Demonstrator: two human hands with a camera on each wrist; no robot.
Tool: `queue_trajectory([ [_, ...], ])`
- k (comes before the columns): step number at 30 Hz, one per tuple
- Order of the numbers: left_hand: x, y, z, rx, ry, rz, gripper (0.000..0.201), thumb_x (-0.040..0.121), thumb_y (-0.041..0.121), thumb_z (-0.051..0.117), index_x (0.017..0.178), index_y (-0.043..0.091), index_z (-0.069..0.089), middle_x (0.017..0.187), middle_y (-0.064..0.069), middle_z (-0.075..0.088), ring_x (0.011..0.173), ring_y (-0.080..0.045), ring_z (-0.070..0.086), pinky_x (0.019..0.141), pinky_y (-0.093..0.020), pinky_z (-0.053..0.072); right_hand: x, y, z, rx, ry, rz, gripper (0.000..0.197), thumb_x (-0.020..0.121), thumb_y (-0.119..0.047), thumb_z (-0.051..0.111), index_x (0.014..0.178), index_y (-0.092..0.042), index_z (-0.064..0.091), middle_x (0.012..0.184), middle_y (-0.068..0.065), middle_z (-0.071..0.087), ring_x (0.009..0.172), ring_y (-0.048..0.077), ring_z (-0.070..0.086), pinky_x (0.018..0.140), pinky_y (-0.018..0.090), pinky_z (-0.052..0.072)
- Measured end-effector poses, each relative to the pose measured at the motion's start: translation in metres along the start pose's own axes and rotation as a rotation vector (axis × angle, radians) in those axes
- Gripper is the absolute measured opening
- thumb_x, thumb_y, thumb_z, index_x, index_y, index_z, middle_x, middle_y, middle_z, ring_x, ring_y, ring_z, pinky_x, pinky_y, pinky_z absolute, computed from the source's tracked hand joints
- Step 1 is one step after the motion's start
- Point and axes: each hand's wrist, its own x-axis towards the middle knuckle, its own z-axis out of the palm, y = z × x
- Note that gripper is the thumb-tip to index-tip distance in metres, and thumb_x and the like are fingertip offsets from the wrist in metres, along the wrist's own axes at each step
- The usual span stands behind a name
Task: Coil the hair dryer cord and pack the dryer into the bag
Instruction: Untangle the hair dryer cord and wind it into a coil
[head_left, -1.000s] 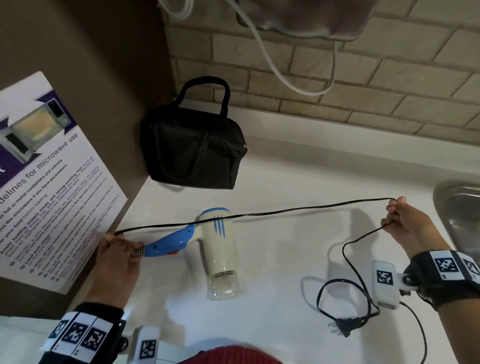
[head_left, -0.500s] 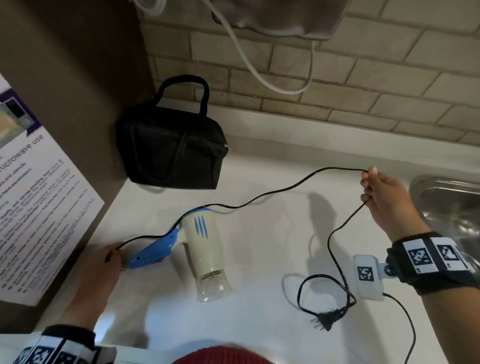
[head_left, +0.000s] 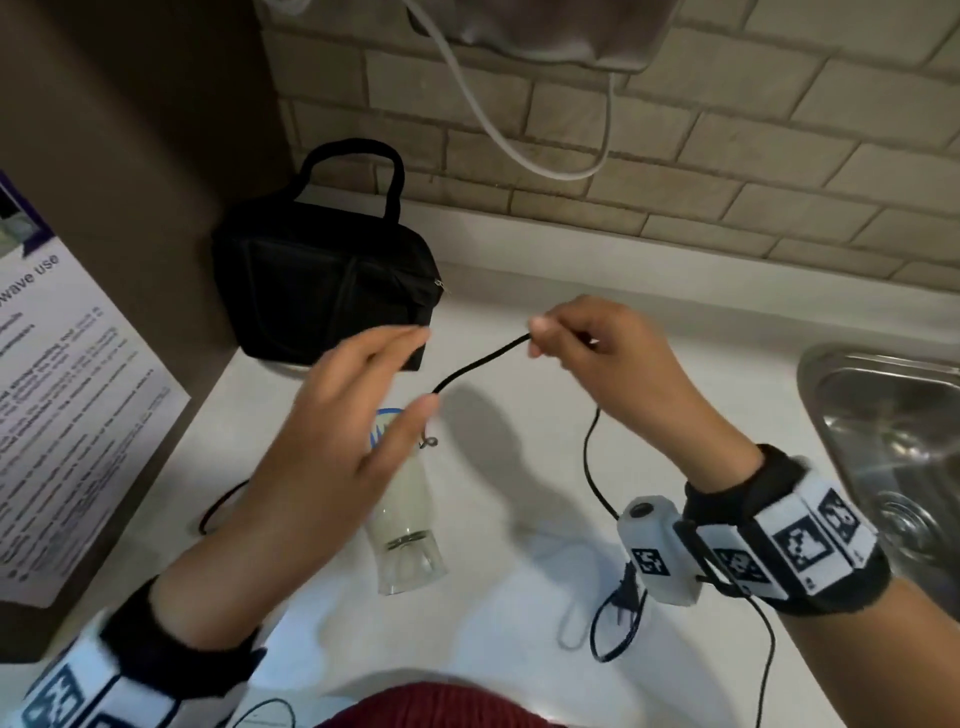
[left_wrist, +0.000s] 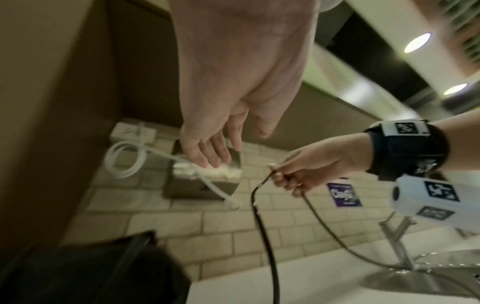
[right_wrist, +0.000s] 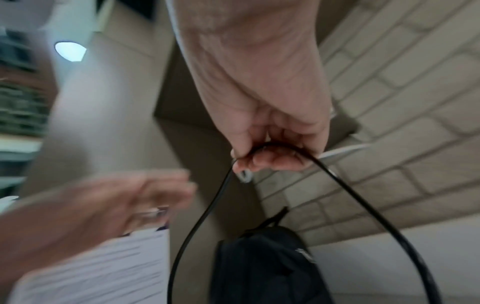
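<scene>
The white and blue hair dryer (head_left: 405, 509) lies on the white counter, its handle hidden under my left hand. My left hand (head_left: 423, 369) hovers above it with fingers straight, holding nothing, close to the black cord (head_left: 483, 361). My right hand (head_left: 540, 332) pinches a bend of that cord in the air; both strands hang down from it (right_wrist: 197, 226). The plug (head_left: 623, 597) lies on the counter by my right wrist. The black bag (head_left: 322, 291) stands zipped at the back left corner. In the left wrist view my left hand (left_wrist: 215, 148) shows open beside my right hand (left_wrist: 298, 170).
A steel sink (head_left: 883, 441) with its faucet (left_wrist: 400, 236) is at the right. A printed poster (head_left: 67, 415) leans on the brown panel at the left. A brick wall with a white hose (head_left: 493, 124) runs behind. White counter (head_left: 519, 467) shows between dryer and cord.
My left hand has let go of the dryer handle and risen toward the middle. My right hand has carried the cord bend leftward, so the stretched cord now hangs slack.
</scene>
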Motion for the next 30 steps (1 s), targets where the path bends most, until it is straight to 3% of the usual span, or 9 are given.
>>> queue_trajectory([
  [3, 0.015, 0.032, 0.008, 0.020, -0.143, -0.017, 0.064, 0.085, 0.050, 0.046, 0.143, 0.027, 0.030, 0.126, 0.009, 0.048, 0.120, -0.007, 0.044, 0.095, -0.013, 0.029, -0.003, -0.024, 0.016, -0.014, -0.105, -0.183, 0.022, 0.092, -0.024, 0.059, 0.078, -0.013, 0.073, 0.086, 0.006, 0.062, 0.080, 0.011, 0.054, 0.075, 0.020, 0.041],
  [5, 0.025, 0.038, 0.012, -0.034, -0.213, -0.109, 0.051, 0.090, 0.028, 0.052, 0.138, 0.029, 0.036, 0.098, 0.012, 0.056, 0.096, -0.001, 0.056, 0.074, -0.012, 0.036, -0.005, -0.030, 0.024, 0.017, -0.173, -0.223, 0.020, 0.092, -0.020, 0.056, 0.082, -0.009, 0.069, 0.093, 0.009, 0.056, 0.093, 0.015, 0.052, 0.081, 0.021, 0.043],
  [8, 0.033, 0.029, 0.007, -0.108, -0.164, -0.170, 0.034, 0.092, 0.001, 0.045, 0.113, 0.024, 0.060, 0.067, 0.009, 0.051, 0.061, 0.014, 0.055, 0.056, -0.004, 0.039, -0.009, -0.025, 0.025, 0.192, -0.251, -0.082, 0.017, 0.096, -0.032, 0.049, 0.107, -0.019, 0.052, 0.118, 0.002, 0.044, 0.110, 0.006, 0.049, 0.094, 0.016, 0.039],
  [10, 0.030, 0.015, 0.002, -0.124, -0.103, -0.214, 0.024, 0.093, 0.005, 0.046, 0.099, 0.015, 0.068, 0.063, 0.001, 0.054, 0.055, 0.001, 0.054, 0.051, -0.008, 0.039, -0.014, -0.011, 0.025, 0.250, -0.380, 0.036, 0.043, 0.089, -0.047, 0.050, 0.125, -0.029, 0.035, 0.133, -0.001, 0.036, 0.121, 0.006, 0.044, 0.101, 0.021, 0.037],
  [15, 0.026, -0.013, -0.012, -0.366, 0.153, -0.207, 0.030, 0.097, 0.006, 0.041, 0.079, 0.019, 0.061, 0.063, 0.001, 0.065, 0.057, -0.002, 0.058, 0.058, -0.008, 0.048, -0.037, 0.045, 0.044, -0.338, -0.751, 0.023, 0.053, 0.080, -0.059, 0.056, 0.123, -0.028, 0.052, 0.132, -0.002, 0.051, 0.125, 0.018, 0.042, 0.104, 0.044, 0.034],
  [19, 0.021, -0.044, -0.028, -0.477, 0.310, -0.260, 0.035, 0.099, 0.012, 0.037, 0.076, 0.029, 0.059, 0.062, 0.016, 0.067, 0.058, 0.000, 0.058, 0.063, -0.013, 0.051, -0.057, 0.072, 0.047, -0.204, -0.721, 0.059, 0.006, 0.091, -0.038, 0.055, 0.086, -0.038, 0.052, 0.096, -0.021, 0.054, 0.091, -0.002, 0.048, 0.089, 0.033, 0.038],
  [22, 0.013, -0.084, -0.033, -0.581, 0.401, -0.356, 0.047, 0.100, 0.015, 0.033, 0.068, 0.032, 0.063, 0.057, 0.016, 0.061, 0.052, 0.001, 0.048, 0.058, -0.016, 0.044, -0.058, 0.089, 0.038, -0.010, -0.604, 0.118, 0.011, 0.093, -0.031, 0.055, 0.083, -0.029, 0.052, 0.085, -0.015, 0.058, 0.082, 0.003, 0.054, 0.078, 0.027, 0.041],
  [27, -0.009, -0.149, -0.039, -0.737, 0.432, -0.462, 0.048, 0.099, 0.011, 0.029, 0.066, 0.026, 0.060, 0.056, 0.019, 0.057, 0.046, 0.004, 0.045, 0.046, -0.006, 0.037, -0.058, 0.107, 0.018, 0.415, -0.377, 0.388, 0.035, 0.085, -0.043, 0.061, 0.089, -0.008, 0.056, 0.104, 0.012, 0.071, 0.101, 0.027, 0.066, 0.095, 0.041, 0.047],
  [30, -0.032, -0.165, -0.029, -0.693, 0.352, -0.437, 0.044, 0.099, 0.008, 0.029, 0.069, 0.026, 0.056, 0.062, 0.018, 0.059, 0.054, 0.004, 0.047, 0.050, -0.007, 0.038, -0.058, 0.113, 0.007, 0.695, -0.327, 0.463, 0.053, 0.072, -0.054, 0.070, 0.087, -0.005, 0.055, 0.091, 0.008, 0.069, 0.100, 0.028, 0.069, 0.092, 0.041, 0.054],
])
